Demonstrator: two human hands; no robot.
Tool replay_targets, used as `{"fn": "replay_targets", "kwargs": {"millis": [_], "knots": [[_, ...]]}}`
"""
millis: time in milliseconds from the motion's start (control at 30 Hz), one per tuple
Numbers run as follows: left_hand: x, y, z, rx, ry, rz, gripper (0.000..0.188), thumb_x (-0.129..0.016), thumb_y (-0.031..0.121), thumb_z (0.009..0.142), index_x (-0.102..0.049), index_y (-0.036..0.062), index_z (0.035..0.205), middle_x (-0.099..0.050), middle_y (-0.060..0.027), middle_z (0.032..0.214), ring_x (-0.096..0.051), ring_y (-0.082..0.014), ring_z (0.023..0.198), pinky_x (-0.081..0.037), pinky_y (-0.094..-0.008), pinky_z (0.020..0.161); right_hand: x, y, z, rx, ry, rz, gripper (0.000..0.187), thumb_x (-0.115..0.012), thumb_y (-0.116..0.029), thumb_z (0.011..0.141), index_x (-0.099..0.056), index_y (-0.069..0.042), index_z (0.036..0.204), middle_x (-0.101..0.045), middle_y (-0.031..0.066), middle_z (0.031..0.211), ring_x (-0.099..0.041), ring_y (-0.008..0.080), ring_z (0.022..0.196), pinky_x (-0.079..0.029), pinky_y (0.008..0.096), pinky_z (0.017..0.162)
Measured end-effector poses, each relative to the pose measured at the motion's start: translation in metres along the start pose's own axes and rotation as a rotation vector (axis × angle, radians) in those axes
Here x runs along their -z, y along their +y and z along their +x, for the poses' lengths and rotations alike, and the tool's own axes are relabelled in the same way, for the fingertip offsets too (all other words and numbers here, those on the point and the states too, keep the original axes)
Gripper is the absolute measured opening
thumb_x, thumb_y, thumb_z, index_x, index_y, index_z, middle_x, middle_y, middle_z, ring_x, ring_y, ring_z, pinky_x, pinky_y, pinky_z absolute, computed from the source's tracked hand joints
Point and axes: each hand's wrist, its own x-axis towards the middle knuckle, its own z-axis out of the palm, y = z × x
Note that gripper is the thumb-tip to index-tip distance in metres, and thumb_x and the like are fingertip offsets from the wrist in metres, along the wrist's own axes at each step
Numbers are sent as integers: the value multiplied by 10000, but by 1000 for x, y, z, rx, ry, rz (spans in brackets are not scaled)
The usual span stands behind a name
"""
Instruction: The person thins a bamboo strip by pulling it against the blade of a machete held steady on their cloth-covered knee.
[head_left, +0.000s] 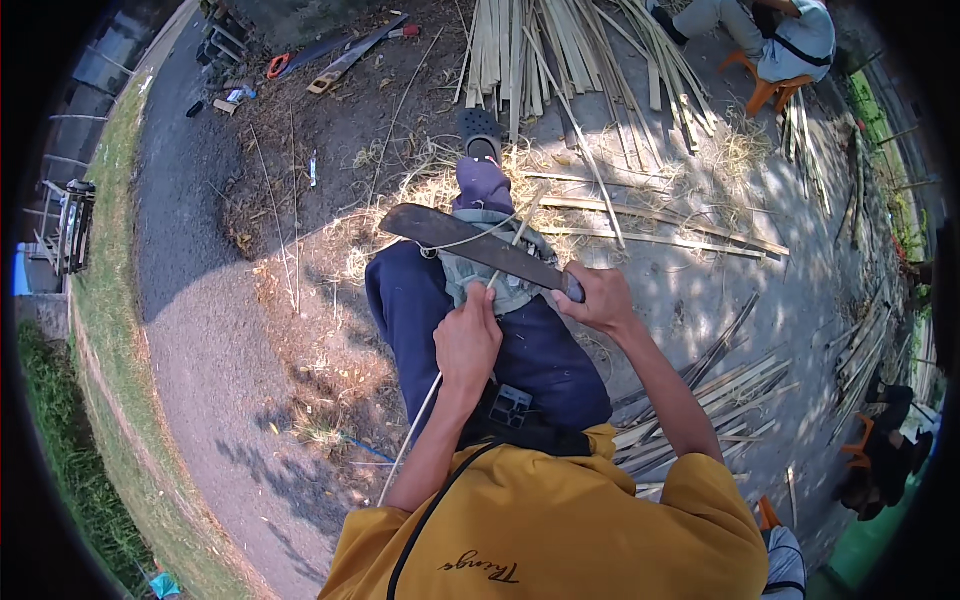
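A strip (421,409), likely light and springy, is pinched by the left grip (468,342); the knife's handle (574,289), safest hold, is clasped by the right grip (604,301).

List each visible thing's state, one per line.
Left hand: closed on the thin strip
Right hand: gripping the knife by its handle
Knife: held, blade crossing the strip
Thin strip: held, gently curved
Grey-green cloth: rumpled, beneath the knife
Dark clog: worn
Wooden-handled saw: lying down, not held
Upper strip pile: fanned out
Orange stool: occupied
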Motion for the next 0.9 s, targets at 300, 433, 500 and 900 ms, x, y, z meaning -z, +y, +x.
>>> {"fn": "replay_targets", "kwargs": {"millis": [300,433,500,900], "knots": [[-1,0,1,29,-24,13,193,-523,261,1106,-522,98,1004,-678,-205,686,-681,-479,662,-513,-595,550,7,31,16,-115,54,43,504,-649,-584,944,-646,-84,882,-608,166,602,-671,405,603,-513,515,582],[-6,-1,-1,-6,23,-21,181,-539,245,1098,-531,99,992,-681,-201,691,-683,-472,657,-517,-590,552,9,22,10,-55,35,78,487,-663,-569,931,-648,-86,874,-589,158,592,-663,400,597,-504,512,585],[-3,1,-1,-29,50,-37,177,-546,238,1095,-533,98,987,-683,-199,692,-683,-469,653,-519,-588,553,10,34,14,-9,24,24,495,-664,-578,925,-646,-87,869,-590,157,596,-660,399,596,-501,509,584],[-4,1,-2,-49,105,-84,153,-576,199,1073,-582,74,985,-680,-190,679,-692,-452,652,-537,-577,564,36,36,14,-150,54,66,495,-669,-564,928,-644,-70,900,-612,169,632,-658,414,615,-512,502,607]]}}
